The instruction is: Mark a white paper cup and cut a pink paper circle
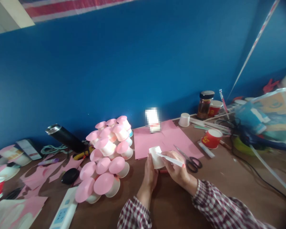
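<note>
My left hand (150,174) is wrapped round the side of a small white paper cup (156,161) and holds it just above the table. In my right hand (178,171) is a white marker (173,160) with a red end, its other end pointing at the cup; whether it touches cannot be made out. Part of the right hand also lies close against the cup. Sheets of pink paper (147,143) lie just beyond both hands. Scissors with black handles (193,164) rest beside the right hand, partly on the paper. Something red below the cup is mostly hidden.
Several cups topped with pink paper discs (104,183) stand to the left, near a power strip (64,208) and a black flask (65,136). At the right are a red cup (211,140), a white cup (184,120), a jar (205,105), straws and cables. A blue wall (133,63) borders the back.
</note>
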